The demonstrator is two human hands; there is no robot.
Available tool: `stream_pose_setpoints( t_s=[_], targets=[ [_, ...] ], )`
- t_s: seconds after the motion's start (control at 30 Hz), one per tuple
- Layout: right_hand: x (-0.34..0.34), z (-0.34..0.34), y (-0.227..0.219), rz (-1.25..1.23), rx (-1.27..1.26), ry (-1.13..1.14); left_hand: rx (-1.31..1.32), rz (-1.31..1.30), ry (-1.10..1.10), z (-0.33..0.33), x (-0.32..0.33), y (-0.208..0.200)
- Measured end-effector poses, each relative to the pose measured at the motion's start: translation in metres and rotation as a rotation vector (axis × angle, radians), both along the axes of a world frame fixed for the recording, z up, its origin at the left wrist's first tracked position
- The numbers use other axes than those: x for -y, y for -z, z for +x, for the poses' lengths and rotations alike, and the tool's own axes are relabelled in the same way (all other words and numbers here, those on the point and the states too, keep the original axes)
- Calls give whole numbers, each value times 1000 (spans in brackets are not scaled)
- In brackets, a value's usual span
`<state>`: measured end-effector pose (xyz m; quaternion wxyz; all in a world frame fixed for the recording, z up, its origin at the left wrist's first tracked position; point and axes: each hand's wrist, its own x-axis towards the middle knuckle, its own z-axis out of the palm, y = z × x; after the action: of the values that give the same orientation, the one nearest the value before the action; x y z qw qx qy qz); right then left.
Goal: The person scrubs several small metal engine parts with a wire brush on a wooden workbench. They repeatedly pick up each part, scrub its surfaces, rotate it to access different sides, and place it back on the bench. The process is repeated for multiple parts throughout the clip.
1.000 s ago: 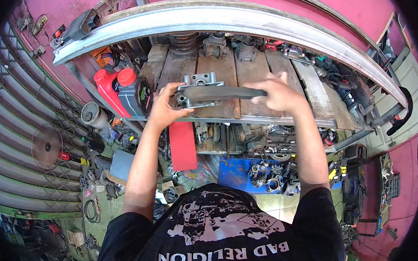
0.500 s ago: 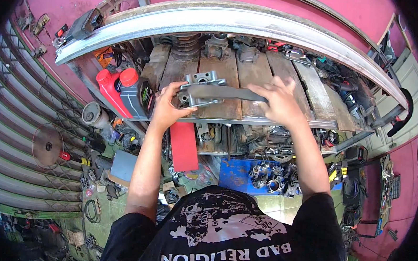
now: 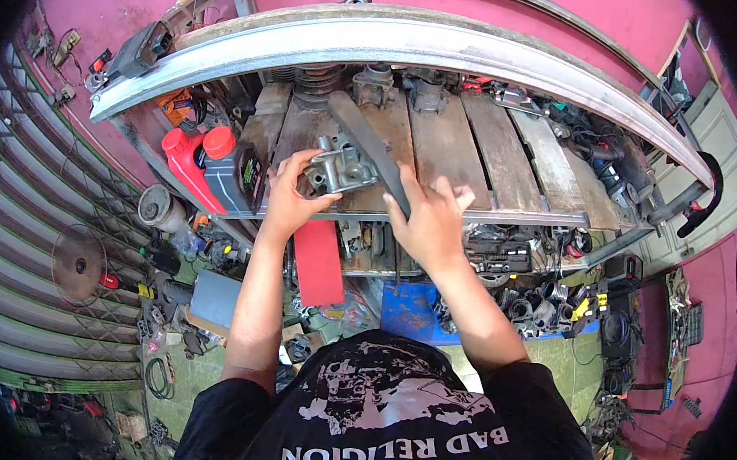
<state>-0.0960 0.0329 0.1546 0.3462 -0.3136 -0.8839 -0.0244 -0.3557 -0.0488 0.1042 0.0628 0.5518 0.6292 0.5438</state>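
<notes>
My left hand (image 3: pixel 293 196) is closed on the left side of a silver cast-metal engine part (image 3: pixel 338 171), which looks like a small cylinder head, above the front of the wooden bench. My right hand (image 3: pixel 431 217) is closed round the lower end of a long, flat, dark-grey bar (image 3: pixel 364 137), shaped like a file. The bar slants up and away to the left, its far end beyond the engine part. It passes over or beside the part's right edge; whether they touch I cannot tell.
The plank bench (image 3: pixel 441 150) has a metal front edge. Several engine cylinders (image 3: pixel 373 87) stand at its back, under a pale rail (image 3: pixel 397 42). Red and grey bottles (image 3: pixel 233 171) stand at the left. A red panel (image 3: pixel 319 262) and a blue sheet (image 3: pixel 410 310) with metal parts lie below.
My right hand has moved left and nearer to me. The bar has swung from nearly level across the engine part to a steep slant. The part has tilted in my left hand.
</notes>
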Motion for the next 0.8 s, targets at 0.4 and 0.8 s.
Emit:
stream_pose_setpoints(
  t_s=[0.4, 0.8],
  targets=[
    [60, 12, 17, 12, -34, 18, -11, -22, -45, -1, 4, -5],
    [66, -2, 52, -1, -50, -14, -108, -52, -164, 6, -3, -7]
  ],
)
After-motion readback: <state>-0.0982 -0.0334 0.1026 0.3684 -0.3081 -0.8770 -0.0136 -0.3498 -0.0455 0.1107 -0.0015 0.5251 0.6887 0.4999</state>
